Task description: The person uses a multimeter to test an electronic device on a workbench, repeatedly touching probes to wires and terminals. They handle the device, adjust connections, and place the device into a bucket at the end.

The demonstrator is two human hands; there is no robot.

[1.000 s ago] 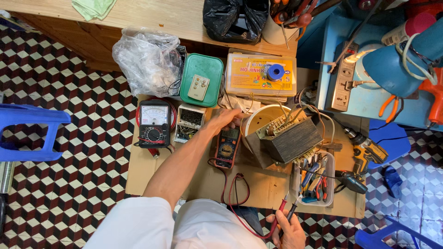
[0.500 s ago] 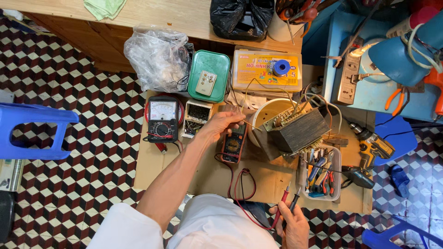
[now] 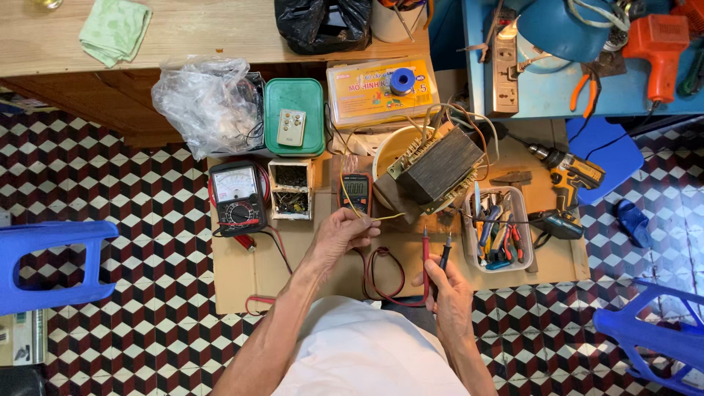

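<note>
Right hand (image 3: 449,293) grips slim probes (image 3: 434,253).

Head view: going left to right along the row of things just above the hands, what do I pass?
Analog meter → small open box of parts → orange digital meter → transformer → clear tray of hand tools → cordless drill.

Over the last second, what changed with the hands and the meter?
The left hand came off the digital multimeter and took a yellow wire. The right hand rose into view holding the red and black probes upright. Meter, transformer and analog meter stayed put.
</note>
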